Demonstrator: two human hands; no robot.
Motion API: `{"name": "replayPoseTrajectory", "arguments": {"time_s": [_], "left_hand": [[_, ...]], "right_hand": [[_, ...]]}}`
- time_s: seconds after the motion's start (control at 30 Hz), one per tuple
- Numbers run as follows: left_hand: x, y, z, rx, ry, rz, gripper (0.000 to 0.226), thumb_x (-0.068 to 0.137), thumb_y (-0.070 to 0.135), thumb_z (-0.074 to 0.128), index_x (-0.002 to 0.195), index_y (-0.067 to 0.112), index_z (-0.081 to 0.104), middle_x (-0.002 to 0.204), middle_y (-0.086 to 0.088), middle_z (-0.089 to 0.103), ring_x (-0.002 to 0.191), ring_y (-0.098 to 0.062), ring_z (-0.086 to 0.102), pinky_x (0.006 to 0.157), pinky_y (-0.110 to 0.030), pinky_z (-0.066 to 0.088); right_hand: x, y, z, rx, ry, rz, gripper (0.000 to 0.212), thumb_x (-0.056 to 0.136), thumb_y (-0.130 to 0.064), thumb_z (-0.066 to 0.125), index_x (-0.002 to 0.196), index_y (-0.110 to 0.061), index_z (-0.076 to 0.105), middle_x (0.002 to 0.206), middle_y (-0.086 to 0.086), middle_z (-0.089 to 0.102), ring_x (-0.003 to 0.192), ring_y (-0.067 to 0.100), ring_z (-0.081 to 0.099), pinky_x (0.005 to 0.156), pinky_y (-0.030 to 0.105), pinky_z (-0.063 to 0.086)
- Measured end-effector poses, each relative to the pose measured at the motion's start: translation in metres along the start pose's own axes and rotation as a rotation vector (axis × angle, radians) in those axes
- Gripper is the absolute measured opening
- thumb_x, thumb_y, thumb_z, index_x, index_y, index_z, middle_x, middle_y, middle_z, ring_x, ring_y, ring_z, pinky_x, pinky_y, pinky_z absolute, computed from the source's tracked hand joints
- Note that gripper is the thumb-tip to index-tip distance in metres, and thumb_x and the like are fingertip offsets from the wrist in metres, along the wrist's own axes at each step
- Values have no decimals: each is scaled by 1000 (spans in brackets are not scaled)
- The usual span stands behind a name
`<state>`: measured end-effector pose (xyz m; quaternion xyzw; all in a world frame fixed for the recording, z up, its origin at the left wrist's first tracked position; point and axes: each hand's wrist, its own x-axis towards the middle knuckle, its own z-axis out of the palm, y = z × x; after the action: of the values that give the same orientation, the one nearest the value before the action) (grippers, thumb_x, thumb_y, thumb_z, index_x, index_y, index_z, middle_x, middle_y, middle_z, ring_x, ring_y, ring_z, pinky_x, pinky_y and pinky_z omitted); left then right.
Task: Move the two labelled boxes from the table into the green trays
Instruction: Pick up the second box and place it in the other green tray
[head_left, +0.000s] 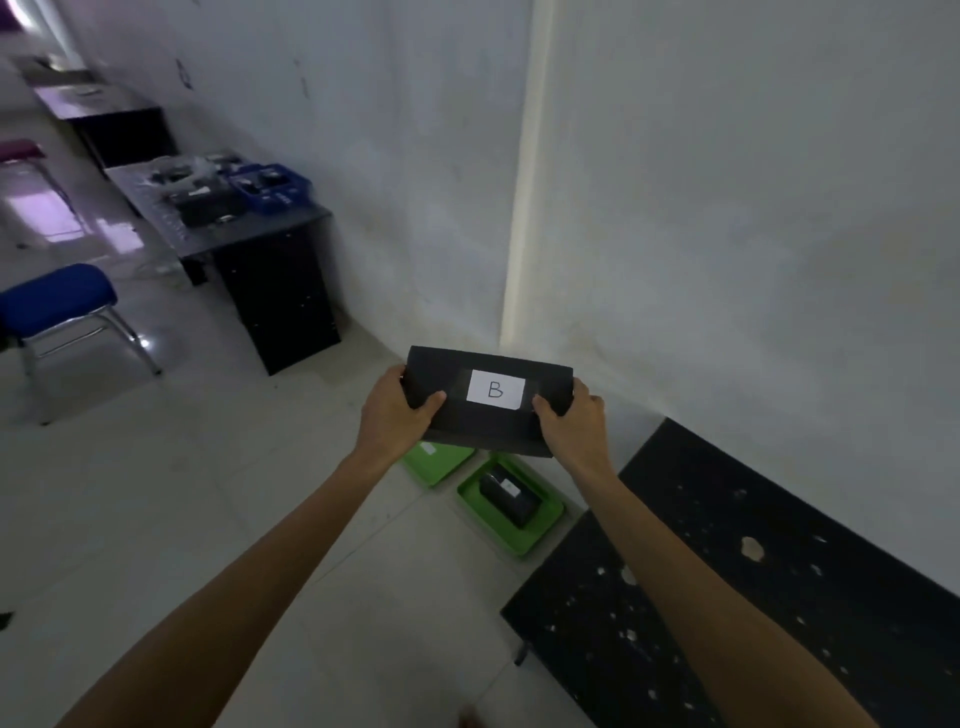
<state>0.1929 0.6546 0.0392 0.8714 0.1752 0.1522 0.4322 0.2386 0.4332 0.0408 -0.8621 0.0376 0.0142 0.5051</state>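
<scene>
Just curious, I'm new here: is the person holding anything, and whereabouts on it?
Yes. Both hands hold the black box marked B by its short ends: left hand on the left end, right hand on the right.

The left green tray lay open below, partly hidden behind the held box. A black box filled the right green tray. The counter crowded the right; bare floor lay left.

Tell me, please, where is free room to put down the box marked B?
The far green tray, partly hidden under the box marked B held by the left hand and right hand, looks free. The near green tray already holds a black box. The dark table is bare.
</scene>
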Motion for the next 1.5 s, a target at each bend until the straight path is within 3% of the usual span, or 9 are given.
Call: {"name": "replayPoseTrajectory", "arguments": {"time_s": [0.17,0.43,0.6,0.8,1.1,1.2,1.3,1.4,1.5], "left_hand": [[55,-63,-4,115,-45,-49,59,83,41,72,129,9,53,123,-10,65,109,-28,61,80,-33,47],[178,-161,12,225,-192,-193,66,83,41,74,133,6,49,127,-14,62,118,-32,57,95,-48,52],[257,-200,23,229,-257,-251,63,86,36,72,135,5,47,129,-15,62,118,-32,59,93,-41,50],[343,-237,48,212,-352,-286,60,86,32,72,133,4,47,124,-14,64,109,-29,63,76,-28,44],[505,-342,118,231,-658,-249,52,88,24,71,132,2,53,127,-19,63,113,-34,61,84,-31,47],[559,-387,154,197,-764,-268,53,89,26,69,136,8,52,130,-15,61,116,-32,60,95,-40,50],[603,-440,199,155,-805,-298,49,90,25,68,134,11,53,127,-10,62,112,-26,60,90,-35,48],[642,-512,263,156,-856,-300,44,91,23,67,130,10,54,122,-8,62,105,-21,58,83,-29,43],[674,-604,337,199,-890,-281,44,91,23,66,130,7,54,128,-13,62,111,-28,60,87,-32,46]], "right_hand": [[40,8,83,-24,-65,69,57,93,-33,66,142,-12,46,133,13,48,123,33,56,104,47,50],[127,25,214,-49,-130,271,61,93,-31,67,144,-4,45,141,19,49,130,36,51,111,49,43],[178,21,272,-29,-133,339,70,93,-27,67,152,-4,35,148,17,47,139,35,46,116,47,38],[228,27,334,42,-48,442,70,93,-20,68,152,-9,34,145,16,52,135,33,51,110,40,41],[326,58,456,9,83,681,48,96,-14,58,142,-5,46,136,16,58,126,34,57,100,40,49],[373,79,502,10,152,776,49,97,-14,56,144,-5,44,136,17,57,126,35,56,98,41,48],[421,116,554,34,196,835,48,97,-12,54,144,-7,45,132,17,59,122,36,59,95,42,50],[469,180,612,73,225,860,44,97,-13,55,140,-9,49,131,14,62,120,34,62,98,45,53],[509,270,679,86,236,859,43,97,-14,54,140,-8,50,133,15,61,122,33,60,102,47,51]]}}
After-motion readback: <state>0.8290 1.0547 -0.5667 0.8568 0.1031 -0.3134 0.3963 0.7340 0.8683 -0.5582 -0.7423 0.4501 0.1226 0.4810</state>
